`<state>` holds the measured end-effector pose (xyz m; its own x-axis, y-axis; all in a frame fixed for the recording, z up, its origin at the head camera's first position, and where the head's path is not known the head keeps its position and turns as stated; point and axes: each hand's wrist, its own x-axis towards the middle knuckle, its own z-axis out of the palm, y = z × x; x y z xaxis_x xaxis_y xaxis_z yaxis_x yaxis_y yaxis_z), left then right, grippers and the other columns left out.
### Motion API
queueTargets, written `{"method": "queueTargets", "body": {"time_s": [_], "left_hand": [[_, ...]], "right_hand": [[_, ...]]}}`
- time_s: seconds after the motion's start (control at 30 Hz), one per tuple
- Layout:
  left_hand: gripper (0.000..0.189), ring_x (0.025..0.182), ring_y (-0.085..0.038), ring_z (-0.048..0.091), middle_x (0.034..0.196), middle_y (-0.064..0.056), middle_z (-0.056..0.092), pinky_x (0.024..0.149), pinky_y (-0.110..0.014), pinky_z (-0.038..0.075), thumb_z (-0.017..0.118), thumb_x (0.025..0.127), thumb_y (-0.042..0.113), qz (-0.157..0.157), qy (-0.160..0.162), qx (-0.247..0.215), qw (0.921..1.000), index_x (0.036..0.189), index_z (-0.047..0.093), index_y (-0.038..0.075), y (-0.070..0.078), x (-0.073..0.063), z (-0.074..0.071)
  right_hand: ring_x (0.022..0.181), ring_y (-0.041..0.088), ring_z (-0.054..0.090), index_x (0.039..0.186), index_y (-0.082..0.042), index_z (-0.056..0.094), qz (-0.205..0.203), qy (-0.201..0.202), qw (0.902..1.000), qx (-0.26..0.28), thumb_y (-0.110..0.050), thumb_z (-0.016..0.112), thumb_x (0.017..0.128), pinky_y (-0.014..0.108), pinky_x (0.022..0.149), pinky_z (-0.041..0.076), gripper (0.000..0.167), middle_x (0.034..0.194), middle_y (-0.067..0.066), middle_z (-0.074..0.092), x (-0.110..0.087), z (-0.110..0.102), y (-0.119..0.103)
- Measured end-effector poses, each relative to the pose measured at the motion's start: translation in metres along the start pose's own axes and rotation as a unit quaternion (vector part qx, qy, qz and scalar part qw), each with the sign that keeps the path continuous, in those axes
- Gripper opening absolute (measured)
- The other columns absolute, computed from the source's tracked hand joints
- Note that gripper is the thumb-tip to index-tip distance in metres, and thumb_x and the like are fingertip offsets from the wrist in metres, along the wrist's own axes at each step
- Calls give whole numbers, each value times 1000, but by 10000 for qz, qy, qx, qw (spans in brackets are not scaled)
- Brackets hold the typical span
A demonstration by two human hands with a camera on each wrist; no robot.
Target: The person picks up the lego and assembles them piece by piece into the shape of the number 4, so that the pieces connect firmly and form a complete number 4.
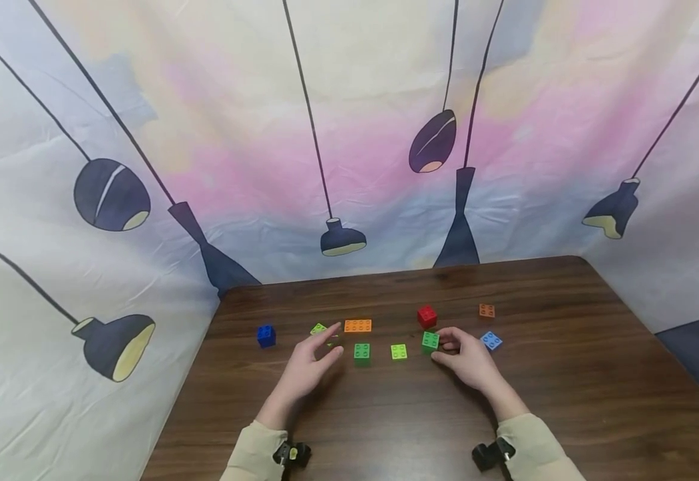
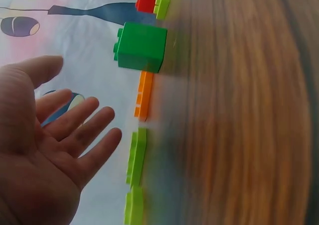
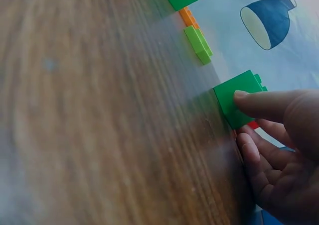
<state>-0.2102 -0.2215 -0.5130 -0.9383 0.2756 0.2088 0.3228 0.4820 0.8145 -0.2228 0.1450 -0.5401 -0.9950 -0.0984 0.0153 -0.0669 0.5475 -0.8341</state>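
My right hand pinches a green toy brick at its right side; in the right wrist view the thumb lies against one face of this green brick. My left hand holds nothing, its fingers spread, above the table beside lime bricks that it partly hides. Between the hands stand another green brick and a flat lime brick. Behind them lies a long orange brick. A red brick sits just behind the pinched one.
A dark blue brick stands at the left of the brown wooden table. To the right lie a light blue brick and a small orange brick. A cloth printed with lamps hangs behind the table.
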Motion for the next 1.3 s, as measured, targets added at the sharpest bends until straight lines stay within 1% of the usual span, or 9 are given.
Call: {"method": "queueTargets", "body": {"time_s": [0.2,0.3,0.4,0.5,0.6,0.7,0.83,1.03,1.3], "left_hand": [[58,131,-36,64,146,-19,64,108,-55,50,72,105,23,-57,-284,-137,9995,154,53,-1,0,4,8],[58,127,-35,66,143,-20,66,107,-57,51,73,105,24,-29,-438,-149,9989,154,54,-1,0,6,10],[58,126,-34,67,145,-20,65,107,-56,51,74,104,22,-66,-600,-152,9981,154,55,0,-1,7,12],[58,127,-31,67,149,-17,63,106,-53,53,74,103,22,-124,-747,-57,9971,154,55,2,-1,8,14],[59,130,-29,65,151,-13,62,107,-51,53,76,102,25,-191,-837,109,9962,154,57,5,1,8,14],[60,132,-28,63,152,-9,61,109,-52,51,78,100,26,-275,-860,200,9957,154,58,8,2,8,15],[61,131,-28,64,150,-9,62,109,-53,51,80,99,25,-298,-906,199,9952,153,58,8,1,10,16],[65,122,-31,67,145,-14,65,103,-56,54,81,98,21,-343,-990,75,9945,156,55,9,-2,14,21],[68,126,-33,64,140,-13,67,104,-56,52,84,95,16,-534,-905,-70,9944,156,54,7,-2,18,24]], "right_hand": [[108,26,70,128,-4,68,-21,-159,9998,68,-17,84,94,52,96,56,39,116,9,73,-1,-2,-3],[102,20,71,124,-7,69,-98,-377,9990,220,-18,85,93,46,92,58,36,112,5,73,-2,-5,-4],[98,17,71,120,-9,70,-320,-777,9958,373,-19,87,92,40,85,59,35,109,2,73,-4,-8,-8],[97,17,71,119,-9,70,-651,-1246,9890,470,-18,88,90,34,82,59,35,108,2,73,-6,-6,-12],[96,17,72,118,-8,69,-916,-1672,9803,512,-16,88,90,30,82,59,35,107,1,73,-9,2,-17],[95,16,71,118,-8,69,-1023,-1935,9744,508,-14,88,89,28,81,59,35,104,-1,74,-11,11,-22],[93,16,69,117,-8,70,-1053,-2030,9724,465,-14,89,87,28,80,58,36,101,-1,72,-14,20,-27],[93,15,66,116,-10,70,-993,-1973,9747,344,-13,90,85,28,79,56,37,101,-2,70,-17,27,-28],[94,18,64,117,-11,70,-1113,-1926,9743,343,-13,90,85,29,79,54,38,103,-1,69,-17,32,-28]]}}
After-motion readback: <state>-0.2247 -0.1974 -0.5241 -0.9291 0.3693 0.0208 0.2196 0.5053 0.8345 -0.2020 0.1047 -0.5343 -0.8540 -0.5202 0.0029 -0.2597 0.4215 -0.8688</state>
